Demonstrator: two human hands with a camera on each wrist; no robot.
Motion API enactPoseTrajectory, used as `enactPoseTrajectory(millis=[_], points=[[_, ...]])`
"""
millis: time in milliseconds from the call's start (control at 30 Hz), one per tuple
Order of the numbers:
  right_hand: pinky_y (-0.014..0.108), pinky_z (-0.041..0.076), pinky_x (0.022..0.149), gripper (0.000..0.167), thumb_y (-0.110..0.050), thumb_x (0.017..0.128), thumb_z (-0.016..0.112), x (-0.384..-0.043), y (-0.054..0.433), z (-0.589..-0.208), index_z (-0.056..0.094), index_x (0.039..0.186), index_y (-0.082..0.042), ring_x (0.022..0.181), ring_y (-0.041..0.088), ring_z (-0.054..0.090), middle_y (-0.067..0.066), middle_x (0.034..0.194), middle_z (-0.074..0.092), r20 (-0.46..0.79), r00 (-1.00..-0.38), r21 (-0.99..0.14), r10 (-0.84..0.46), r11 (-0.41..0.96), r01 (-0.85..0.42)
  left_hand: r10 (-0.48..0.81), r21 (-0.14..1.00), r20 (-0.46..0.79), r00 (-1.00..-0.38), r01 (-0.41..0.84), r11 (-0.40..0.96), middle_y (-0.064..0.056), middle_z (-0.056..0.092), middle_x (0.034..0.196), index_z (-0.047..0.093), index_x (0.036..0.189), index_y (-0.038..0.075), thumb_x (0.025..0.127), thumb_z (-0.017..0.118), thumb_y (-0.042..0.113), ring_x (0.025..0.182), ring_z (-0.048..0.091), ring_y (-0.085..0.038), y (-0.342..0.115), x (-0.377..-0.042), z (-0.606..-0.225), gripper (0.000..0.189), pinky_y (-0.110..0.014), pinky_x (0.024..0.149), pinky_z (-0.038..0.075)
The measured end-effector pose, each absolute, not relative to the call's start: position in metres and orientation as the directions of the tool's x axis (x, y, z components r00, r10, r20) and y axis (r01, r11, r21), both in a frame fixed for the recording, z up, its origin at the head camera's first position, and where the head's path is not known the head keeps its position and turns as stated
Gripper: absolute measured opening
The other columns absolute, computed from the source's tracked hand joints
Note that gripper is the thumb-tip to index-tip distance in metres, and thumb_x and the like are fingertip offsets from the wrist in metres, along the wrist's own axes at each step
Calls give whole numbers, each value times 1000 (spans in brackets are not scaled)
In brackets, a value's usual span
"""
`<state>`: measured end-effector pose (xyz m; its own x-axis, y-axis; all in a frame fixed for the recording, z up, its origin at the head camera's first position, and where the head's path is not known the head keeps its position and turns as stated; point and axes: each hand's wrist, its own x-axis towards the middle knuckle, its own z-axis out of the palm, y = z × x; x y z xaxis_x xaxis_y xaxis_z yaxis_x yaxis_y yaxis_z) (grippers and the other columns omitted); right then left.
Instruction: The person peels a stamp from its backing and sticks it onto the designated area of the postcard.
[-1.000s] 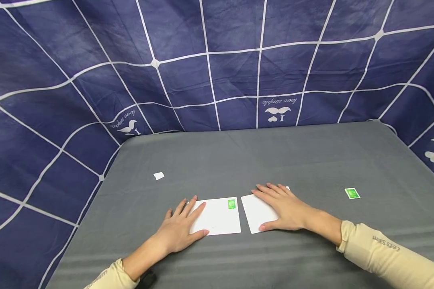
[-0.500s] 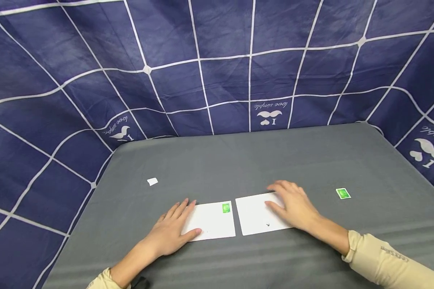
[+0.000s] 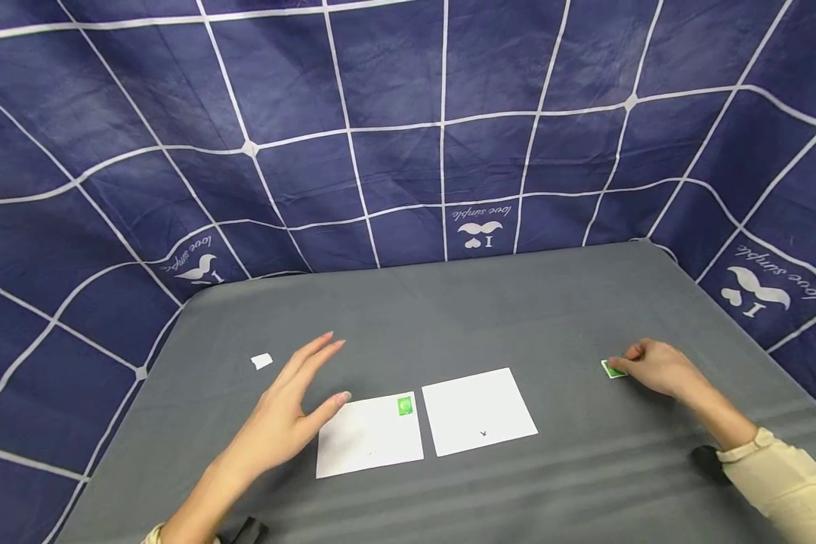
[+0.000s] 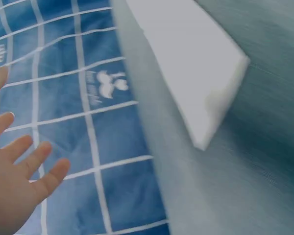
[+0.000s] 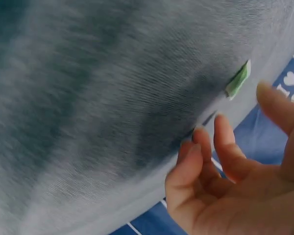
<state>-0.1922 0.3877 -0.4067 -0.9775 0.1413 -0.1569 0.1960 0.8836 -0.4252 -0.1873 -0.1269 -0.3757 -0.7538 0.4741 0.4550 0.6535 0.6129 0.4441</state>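
Observation:
Two white cards lie side by side on the grey cloth. The left card [image 3: 374, 438] bears a green stamp [image 3: 405, 406] in its far right corner; the right card [image 3: 479, 412] has a small dark mark near its front edge. My left hand [image 3: 272, 415], fingers extended and thumb apart, hovers over the left card's far left corner. At the right, my right hand [image 3: 663, 370] reaches to a loose green stamp [image 3: 609, 370], overlapping it in the head view. In the right wrist view, thumb and curled fingers stand apart, with the stamp [image 5: 238, 81] beyond them on the cloth.
A small white paper scrap [image 3: 261, 361] lies at the far left of the grey-covered table [image 3: 394, 325]. Blue cloth walls [image 3: 394, 166] with white grid lines rise behind and at both sides.
My right hand has left the right card and moved right to the loose stamp. My left hand has lifted from the left card. The whole head view has shifted.

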Motion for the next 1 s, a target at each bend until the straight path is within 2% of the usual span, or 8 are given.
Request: enactPoseTrajectory(millis=[100, 233, 400, 533, 767, 900, 1000], points=[[35, 38, 60, 38, -30, 87, 67, -192, 389, -411, 57, 92, 7, 73, 24, 52, 14, 82, 58, -151, -983, -484, 108, 859, 169, 465, 471, 496, -733, 677, 565, 3, 35, 148, 41, 144, 18, 86, 72, 14, 130, 40, -21, -117, -187, -362, 66, -47, 97, 38], [33, 35, 58, 26, -21, 83, 71, -195, 383, -415, 58, 84, 1, 67, 19, 48, 7, 75, 57, -108, -989, -517, 103, 844, 145, 482, 508, 495, -723, 691, 514, 3, 35, 148, 42, 144, 18, 88, 70, 17, 131, 39, -19, -100, -184, -352, 63, -42, 102, 35], [32, 36, 57, 20, -15, 82, 71, -195, 377, -416, 58, 81, 0, 63, 15, 47, 2, 72, 58, -69, -993, -566, 97, 816, 119, 509, 532, 491, -707, 706, 468, 4, 38, 146, 44, 142, 18, 89, 69, 20, 130, 41, -18, -81, -183, -355, 58, -44, 100, 37], [30, 39, 54, 19, -13, 83, 69, -194, 374, -414, 60, 88, 4, 63, 14, 52, 2, 73, 63, -78, -991, -645, 110, 752, 134, 506, 539, 505, -699, 714, 448, 6, 46, 140, 51, 136, 18, 88, 69, 21, 126, 46, -15, -69, -183, -361, 52, -44, 96, 41], [28, 42, 55, 38, -16, 86, 70, -194, 362, -402, 57, 111, 9, 70, 17, 60, 9, 82, 70, -36, -991, -726, 128, 678, 114, 456, 637, 506, -732, 674, 375, 8, 61, 120, 61, 126, 17, 89, 69, 20, 104, 58, -12, -43, -186, -366, 38, -35, 82, 49], [29, 44, 61, 45, -20, 86, 71, -193, 350, -392, 58, 116, 12, 75, 19, 63, 8, 86, 71, -93, -992, -791, 81, 599, 123, 459, 717, 451, -766, 617, 326, 6, 65, 114, 63, 123, 16, 91, 67, 21, 101, 60, -13, -26, -187, -366, 33, -37, 82, 48], [32, 43, 65, 43, -21, 87, 70, -192, 339, -387, 60, 114, 10, 77, 19, 62, 2, 86, 71, -166, -985, -835, 43, 525, 164, 468, 762, 412, -782, 577, 293, 5, 66, 112, 64, 122, 15, 92, 65, 23, 100, 61, -11, -13, -188, -365, 31, -39, 83, 48]])
